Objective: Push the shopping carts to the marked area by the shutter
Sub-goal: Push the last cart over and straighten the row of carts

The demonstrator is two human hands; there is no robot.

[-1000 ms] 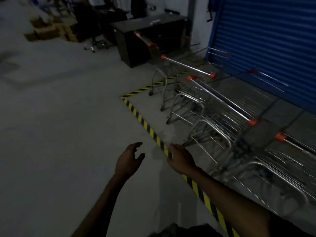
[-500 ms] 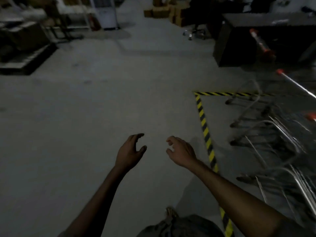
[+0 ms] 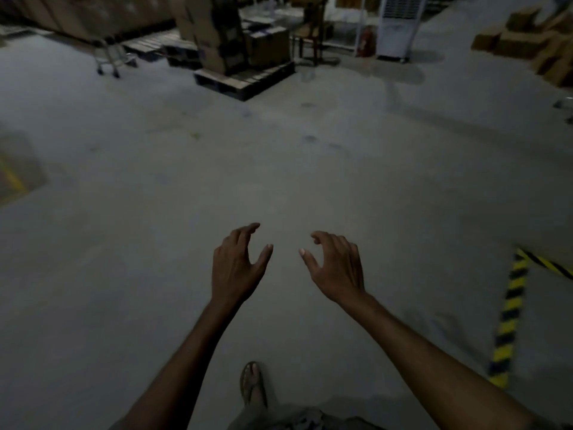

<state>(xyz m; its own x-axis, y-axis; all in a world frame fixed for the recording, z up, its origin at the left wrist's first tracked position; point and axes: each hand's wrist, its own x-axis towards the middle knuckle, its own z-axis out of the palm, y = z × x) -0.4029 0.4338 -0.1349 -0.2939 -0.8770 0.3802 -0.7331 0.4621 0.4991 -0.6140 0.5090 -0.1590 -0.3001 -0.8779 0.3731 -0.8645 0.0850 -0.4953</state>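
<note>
A wide bare concrete floor (image 3: pixel 279 169) fills the view; a loaded pallet (image 3: pixel 245 79) stands far across it; a lone shopping cart (image 3: pixel 110 58) waits at the far left, well apart from the person; the striped floor tape (image 3: pixel 508 318) of the marked area lies at right; left hand (image 3: pixel 237 268) and right hand (image 3: pixel 336 268) hang empty, fingers curled apart. Judged: between carts; next, walk over and grasp that cart's handle.

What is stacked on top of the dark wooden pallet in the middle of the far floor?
Cardboard boxes sit on the pallet, with a taller leaning stack at its left. Whatever stands behind that stack is hidden, and box labels are too dim to read.
</note>
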